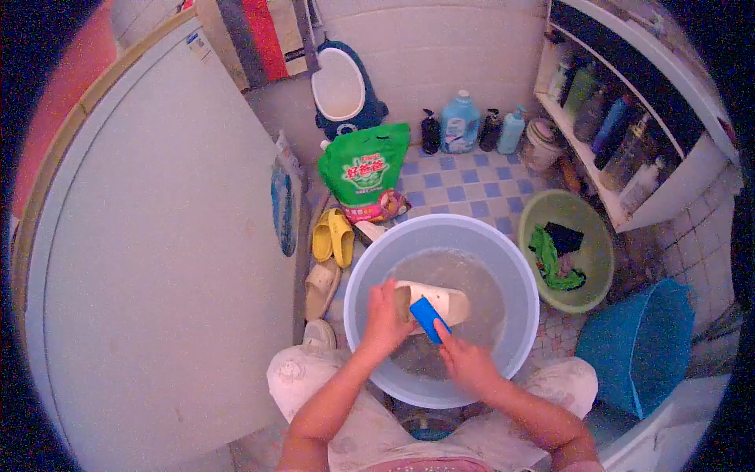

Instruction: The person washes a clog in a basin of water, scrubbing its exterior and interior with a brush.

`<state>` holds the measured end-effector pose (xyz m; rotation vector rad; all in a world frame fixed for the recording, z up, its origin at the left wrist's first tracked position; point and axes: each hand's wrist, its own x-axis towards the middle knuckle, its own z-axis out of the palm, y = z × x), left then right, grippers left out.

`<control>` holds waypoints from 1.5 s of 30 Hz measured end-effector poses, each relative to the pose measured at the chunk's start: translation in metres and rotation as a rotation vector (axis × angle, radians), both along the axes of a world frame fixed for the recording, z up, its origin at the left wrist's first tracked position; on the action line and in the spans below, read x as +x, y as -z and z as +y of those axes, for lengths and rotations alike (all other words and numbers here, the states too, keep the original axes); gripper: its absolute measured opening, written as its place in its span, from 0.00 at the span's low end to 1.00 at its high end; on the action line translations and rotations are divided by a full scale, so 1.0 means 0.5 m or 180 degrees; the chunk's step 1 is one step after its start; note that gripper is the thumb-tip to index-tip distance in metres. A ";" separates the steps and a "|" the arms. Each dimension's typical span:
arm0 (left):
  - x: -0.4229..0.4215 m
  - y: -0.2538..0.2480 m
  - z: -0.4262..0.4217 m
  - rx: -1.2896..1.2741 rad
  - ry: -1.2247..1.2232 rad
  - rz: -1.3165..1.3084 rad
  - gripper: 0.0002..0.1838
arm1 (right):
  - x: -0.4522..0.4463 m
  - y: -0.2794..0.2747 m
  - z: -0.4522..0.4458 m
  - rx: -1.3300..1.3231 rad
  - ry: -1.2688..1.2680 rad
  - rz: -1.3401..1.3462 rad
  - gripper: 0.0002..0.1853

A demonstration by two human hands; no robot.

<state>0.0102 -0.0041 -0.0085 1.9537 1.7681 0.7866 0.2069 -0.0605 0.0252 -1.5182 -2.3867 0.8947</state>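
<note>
In the washbasin (pixel 517 303), the left grip (pixel 383 321) clasps a cream slide sandal (pixel 450 301); the right grip (pixel 469 366) holds a blue brush (pixel 429 317) over it.

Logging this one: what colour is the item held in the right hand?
The item is bright blue; the head view, the only one, shows it.

Home bathroom, with tiled floor (pixel 472 191) and toiletry shelf (pixel 580 152).
</note>
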 end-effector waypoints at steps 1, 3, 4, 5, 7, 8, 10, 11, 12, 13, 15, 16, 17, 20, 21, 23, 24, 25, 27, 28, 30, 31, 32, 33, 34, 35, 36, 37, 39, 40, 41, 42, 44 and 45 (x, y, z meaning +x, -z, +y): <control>0.005 -0.011 -0.002 0.0000 0.0004 0.0004 0.50 | -0.002 0.004 0.008 0.0000 0.0004 0.0004 0.28; 0.016 -0.033 -0.008 -0.0014 0.0029 0.0009 0.49 | -0.016 0.016 0.042 0.0330 0.0313 0.0524 0.30; 0.019 -0.039 -0.011 -0.0016 0.0032 0.0013 0.49 | -0.024 0.013 0.060 0.0328 0.0317 0.0527 0.30; 0.022 -0.044 -0.015 -0.0033 0.0022 0.0058 0.49 | -0.032 0.008 0.078 0.0236 0.0464 0.0335 0.30; 0.025 -0.044 -0.017 -0.0053 0.0020 0.0105 0.48 | -0.031 0.000 0.096 0.0141 0.0619 0.0143 0.31; 0.027 -0.038 -0.015 0.0020 0.0029 0.0124 0.49 | -0.021 -0.002 0.100 0.0091 0.0520 0.0171 0.31; 0.028 -0.026 -0.006 0.0088 0.0030 0.0139 0.49 | -0.009 -0.013 0.096 0.0036 0.0413 0.0196 0.31; 0.023 -0.018 -0.003 0.0028 -0.0028 0.0102 0.49 | -0.007 -0.024 0.078 -0.0096 0.0265 0.0008 0.29; 0.017 -0.009 0.000 -0.0028 -0.0086 0.0062 0.49 | -0.006 -0.026 0.061 -0.0225 0.0117 -0.0182 0.28; 0.011 0.000 0.003 -0.0025 -0.0092 0.0055 0.49 | -0.003 -0.010 0.045 -0.0221 0.0111 -0.0190 0.28; 0.006 0.006 0.001 0.0032 -0.0100 0.0029 0.49 | 0.000 0.007 0.018 0.0076 -0.0084 -0.0079 0.29; 0.011 -0.004 0.000 0.0022 -0.0101 0.0033 0.49 | 0.000 -0.006 0.021 0.0066 -0.0086 -0.0075 0.29; 0.013 -0.010 -0.007 0.0065 -0.0030 -0.0033 0.49 | -0.002 -0.018 0.023 -0.0111 0.0122 0.0044 0.29; 0.028 -0.027 -0.010 0.0087 0.0104 -0.0051 0.50 | 0.001 -0.019 0.075 -0.0129 0.0550 0.0299 0.29; 0.031 -0.032 -0.007 0.0078 0.0145 -0.0011 0.50 | 0.002 -0.004 0.095 0.0040 0.0750 0.0423 0.29; 0.027 -0.039 0.002 0.0095 0.0111 0.0092 0.50 | 0.015 0.028 0.123 0.0166 0.0911 0.0780 0.29; 0.025 -0.043 0.004 0.0097 0.0067 0.0178 0.50 | 0.022 0.027 0.130 0.0280 0.1061 0.1119 0.28; 0.021 -0.044 0.005 0.0099 0.0071 0.0177 0.50 | 0.027 0.029 0.131 0.0283 0.1064 0.1118 0.28; 0.011 -0.045 0.006 0.0290 -0.0117 0.0106 0.49 | 0.034 0.029 0.131 0.0185 0.1097 0.1092 0.27; 0.009 -0.046 0.006 0.0278 -0.0119 0.0105 0.49 | 0.035 0.033 0.132 0.0173 0.1097 0.1090 0.27; 0.002 -0.048 0.004 0.0278 -0.0051 -0.0043 0.47 | 0.028 0.032 0.129 -0.0035 0.0872 0.0795 0.26; -0.004 -0.042 0.006 0.0264 -0.0052 -0.0047 0.47 | 0.025 0.022 0.129 -0.0049 0.0873 0.0789 0.26; -0.009 -0.030 0.008 0.0214 -0.0052 -0.0054 0.45 | 0.025 0.011 0.126 -0.0294 0.0969 0.0734 0.26; -0.012 -0.026 0.009 0.0166 -0.0051 -0.0062 0.44 | 0.025 0.001 0.125 -0.0536 0.1064 0.0677 0.26; -0.015 -0.023 0.008 0.0175 -0.0053 -0.0064 0.44 | 0.027 0.018 0.123 -0.0528 0.1061 0.0676 0.26; -0.019 -0.021 0.007 0.0226 -0.0054 -0.0063 0.41 | 0.029 0.046 0.122 -0.0097 0.0935 0.0855 0.26; -0.020 -0.030 0.009 0.0276 -0.0060 -0.0055 0.39 | 0.023 0.039 0.124 0.0330 0.0798 0.1039 0.27; -0.023 -0.038 0.010 0.0280 -0.0070 -0.0055 0.39 | 0.018 0.031 0.120 0.0333 0.0788 0.1038 0.27; -0.023 -0.052 0.006 -0.0062 -0.0095 -0.0168 0.37 | 0.006 -0.003 0.099 -0.0514 0.0546 0.0891 0.26; -0.024 -0.048 0.005 -0.0066 -0.0104 -0.0168 0.37 | -0.003 -0.016 0.093 -0.0520 0.0538 0.0890 0.26; -0.028 -0.042 0.003 -0.0055 -0.0068 -0.0182 0.37 | -0.012 -0.026 0.084 -0.0379 0.0427 0.1072 0.26; -0.027 -0.040 0.003 -0.0064 -0.0030 -0.0194 0.36 | -0.015 -0.030 0.082 -0.0258 0.0323 0.1256 0.25; -0.025 -0.040 0.004 -0.0151 -0.0058 -0.0227 0.37 | -0.010 0.001 0.095 -0.0289 0.0547 0.1041 0.25; -0.023 -0.043 0.004 -0.0213 -0.0097 -0.0258 0.37 | -0.005 0.020 0.103 -0.0299 0.0752 0.0828 0.25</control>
